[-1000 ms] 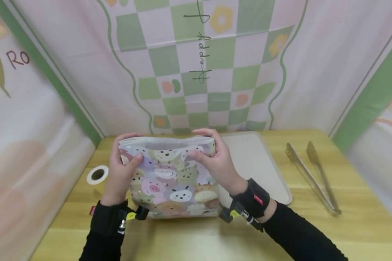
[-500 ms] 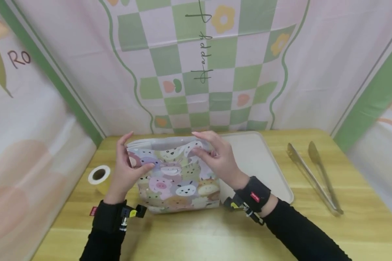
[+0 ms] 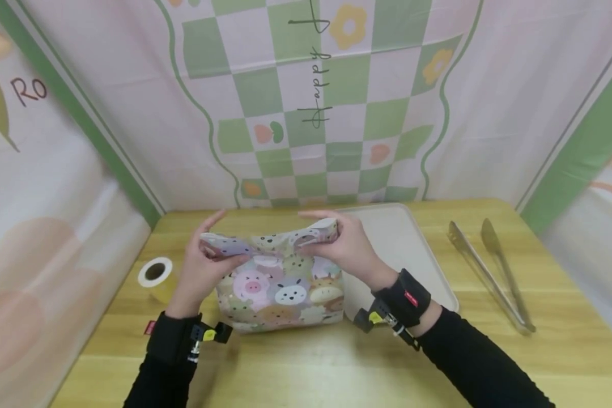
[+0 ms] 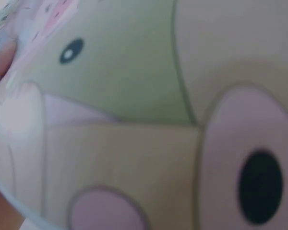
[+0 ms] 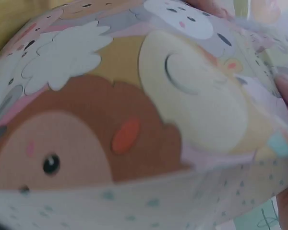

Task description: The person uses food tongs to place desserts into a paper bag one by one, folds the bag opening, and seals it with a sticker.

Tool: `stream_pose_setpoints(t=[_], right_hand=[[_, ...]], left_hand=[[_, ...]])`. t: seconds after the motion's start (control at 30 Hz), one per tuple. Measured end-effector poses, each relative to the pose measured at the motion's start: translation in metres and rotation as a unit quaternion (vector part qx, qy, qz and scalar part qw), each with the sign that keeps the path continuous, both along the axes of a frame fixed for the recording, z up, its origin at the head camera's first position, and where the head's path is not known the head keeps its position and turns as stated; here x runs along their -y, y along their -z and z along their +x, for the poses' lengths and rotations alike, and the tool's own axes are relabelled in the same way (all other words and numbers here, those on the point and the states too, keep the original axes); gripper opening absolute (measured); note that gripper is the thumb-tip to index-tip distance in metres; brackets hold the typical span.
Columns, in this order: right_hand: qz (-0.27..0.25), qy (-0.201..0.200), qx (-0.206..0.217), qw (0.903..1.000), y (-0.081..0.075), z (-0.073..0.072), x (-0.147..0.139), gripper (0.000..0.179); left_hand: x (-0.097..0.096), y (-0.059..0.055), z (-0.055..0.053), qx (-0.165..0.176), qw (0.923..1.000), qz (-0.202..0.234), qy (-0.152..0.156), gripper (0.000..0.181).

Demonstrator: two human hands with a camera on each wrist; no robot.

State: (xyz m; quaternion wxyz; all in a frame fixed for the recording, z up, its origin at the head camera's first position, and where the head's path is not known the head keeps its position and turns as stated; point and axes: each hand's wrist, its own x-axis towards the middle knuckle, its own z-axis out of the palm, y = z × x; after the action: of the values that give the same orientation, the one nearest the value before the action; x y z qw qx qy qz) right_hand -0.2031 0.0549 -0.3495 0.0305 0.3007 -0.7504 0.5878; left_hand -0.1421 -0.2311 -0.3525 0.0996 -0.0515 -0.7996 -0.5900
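A soft bag (image 3: 285, 294) printed with cartoon animals stands on the table in the head view, its top edge bent over toward me. At its upper left corner my left hand (image 3: 196, 275) grips it, thumb across the front and index finger raised behind. The right hand (image 3: 356, 249) pinches the upper right corner between thumb and fingers. Both wrist views are filled by the bag's print; a fingertip (image 4: 1, 61) shows at the left edge of the left wrist view. What the bag holds is hidden.
A pale tray (image 3: 398, 243) lies behind and right of the bag. Metal tongs (image 3: 489, 272) rest farther right. A white-topped roll with a dark hole (image 3: 155, 272) stands on the left of the wooden table (image 3: 296, 368). Printed cloth walls (image 3: 347, 113) enclose the back and sides.
The bag's top edge has come down and folded toward me, covering the opening seen before. Left hand and bag have shifted slightly right; the hands have kept to the top corners.
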Motion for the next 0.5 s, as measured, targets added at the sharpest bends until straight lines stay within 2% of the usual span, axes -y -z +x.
stream_pose_setpoints(t=[0.1, 0.17, 0.2, 0.27, 0.37, 0.43, 0.5], right_hand=[[-0.032, -0.04, -0.04, 0.9979, 0.004, -0.005, 0.0, 0.034], [-0.048, -0.068, -0.08, 0.9933, 0.008, -0.009, -0.001, 0.026], [-0.053, -0.083, -0.101, 0.99, 0.01, -0.011, -0.001, 0.025], [-0.058, -0.108, -0.149, 0.9812, 0.013, -0.016, -0.002, 0.026], [-0.056, -0.129, -0.214, 0.9666, 0.016, -0.021, -0.004, 0.026], [-0.056, -0.138, -0.246, 0.9577, 0.017, -0.022, -0.004, 0.025], [-0.055, -0.14, -0.273, 0.9501, 0.018, -0.024, -0.005, 0.025]], left_hand=[[0.001, 0.004, 0.0, -0.019, 0.9993, 0.023, 0.021, 0.055], [0.004, 0.01, -0.002, -0.054, 0.9971, 0.027, 0.045, 0.04], [0.005, 0.013, -0.003, -0.079, 0.9945, 0.029, 0.062, 0.041], [0.008, 0.017, -0.006, -0.131, 0.9849, 0.038, 0.106, 0.053], [0.011, 0.022, -0.012, -0.207, 0.961, 0.047, 0.177, 0.066], [0.013, 0.023, -0.014, -0.229, 0.9502, 0.05, 0.206, 0.07], [0.014, 0.023, -0.014, -0.232, 0.9465, 0.05, 0.218, 0.07]])
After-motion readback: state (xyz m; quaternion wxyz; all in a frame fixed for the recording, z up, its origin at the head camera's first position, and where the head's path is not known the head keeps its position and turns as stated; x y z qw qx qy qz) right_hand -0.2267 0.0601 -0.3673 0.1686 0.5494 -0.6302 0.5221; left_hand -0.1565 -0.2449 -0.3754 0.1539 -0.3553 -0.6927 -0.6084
